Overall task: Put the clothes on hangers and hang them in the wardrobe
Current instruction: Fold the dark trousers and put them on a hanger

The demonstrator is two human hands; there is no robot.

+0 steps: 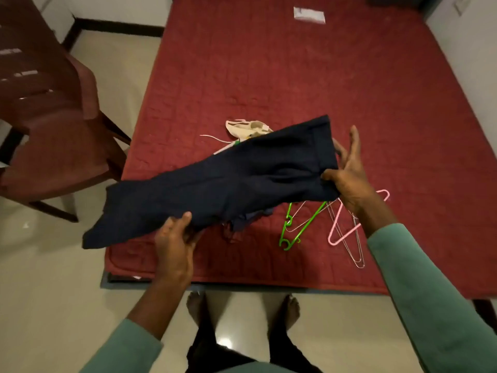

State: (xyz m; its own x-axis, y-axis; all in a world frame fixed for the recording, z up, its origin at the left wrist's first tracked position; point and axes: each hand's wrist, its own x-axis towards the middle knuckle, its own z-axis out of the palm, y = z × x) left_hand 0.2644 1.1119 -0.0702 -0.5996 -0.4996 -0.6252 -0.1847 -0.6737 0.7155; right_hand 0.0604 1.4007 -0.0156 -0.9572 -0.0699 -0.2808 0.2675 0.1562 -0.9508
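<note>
A dark navy garment is held stretched above the near edge of the red mattress. My left hand grips its lower left part, thumb on top. My right hand pinches its right end with the thumb, the fingers spread. On the mattress below lie a green hanger, a pink hanger and a thin metal hanger. A cream garment lies behind the navy one, partly hidden. More dark cloth peeks out underneath.
A brown plastic chair stands left of the mattress on the pale tiled floor. A white label lies at the far end of the mattress. My bare feet stand at the mattress's near edge.
</note>
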